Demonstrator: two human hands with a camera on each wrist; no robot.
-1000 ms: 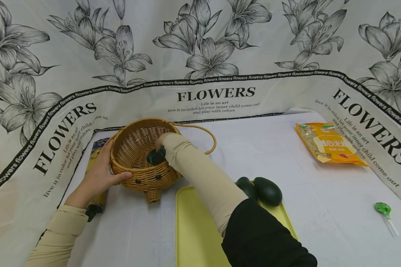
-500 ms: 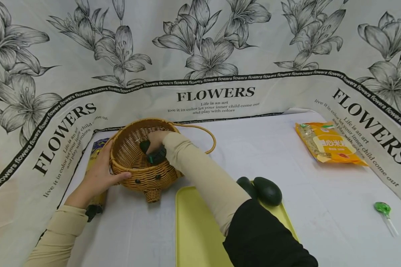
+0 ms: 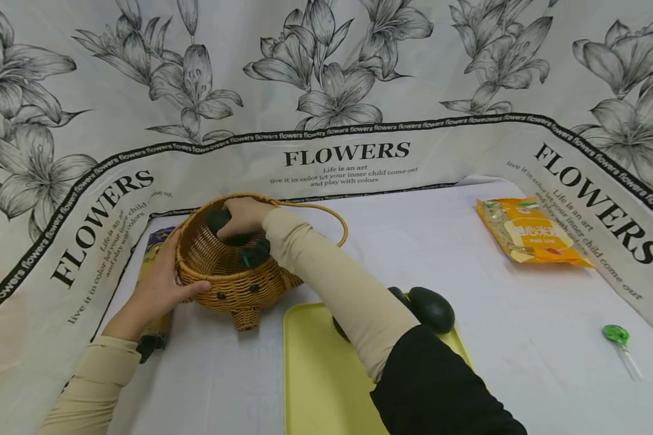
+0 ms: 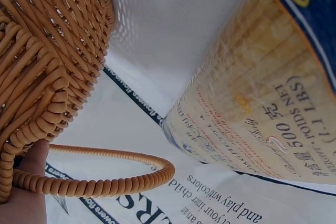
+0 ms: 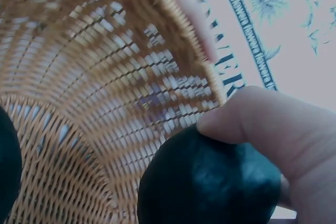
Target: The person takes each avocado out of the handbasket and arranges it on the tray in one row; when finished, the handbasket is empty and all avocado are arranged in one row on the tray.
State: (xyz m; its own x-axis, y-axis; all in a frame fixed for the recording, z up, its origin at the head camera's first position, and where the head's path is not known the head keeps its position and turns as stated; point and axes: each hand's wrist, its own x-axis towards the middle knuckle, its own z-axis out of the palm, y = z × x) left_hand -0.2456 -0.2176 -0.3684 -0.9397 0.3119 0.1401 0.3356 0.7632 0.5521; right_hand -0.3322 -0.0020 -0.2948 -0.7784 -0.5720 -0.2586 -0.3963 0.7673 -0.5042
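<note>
A woven wicker basket (image 3: 217, 266) with an animal-like front stands tilted on the table. My left hand (image 3: 160, 284) grips its left rim, thumb over the front; in the left wrist view, the thumb passes by the coiled handle (image 4: 94, 186). My right hand (image 3: 245, 216) reaches inside near the back rim. It holds a dark green avocado (image 5: 207, 182), with the thumb on top. Another dark rounded thing (image 5: 6, 163) lies in the basket at the left edge of the right wrist view. A black device on the right wrist hides part of the basket's inside in the head view.
A yellow tray (image 3: 315, 374) bears several avocados (image 3: 432, 309), some partly behind the right sleeve. A pasta packet (image 4: 252, 114) lies left of the basket. To the right are an orange food packet (image 3: 533, 232) and a green-headed, clear-handled utensil (image 3: 620, 341).
My right hand has risen from deep in the basket toward its back rim, with the avocado now in clear view. The left hand keeps its grip. Another avocado on the tray shows beside the sleeve.
</note>
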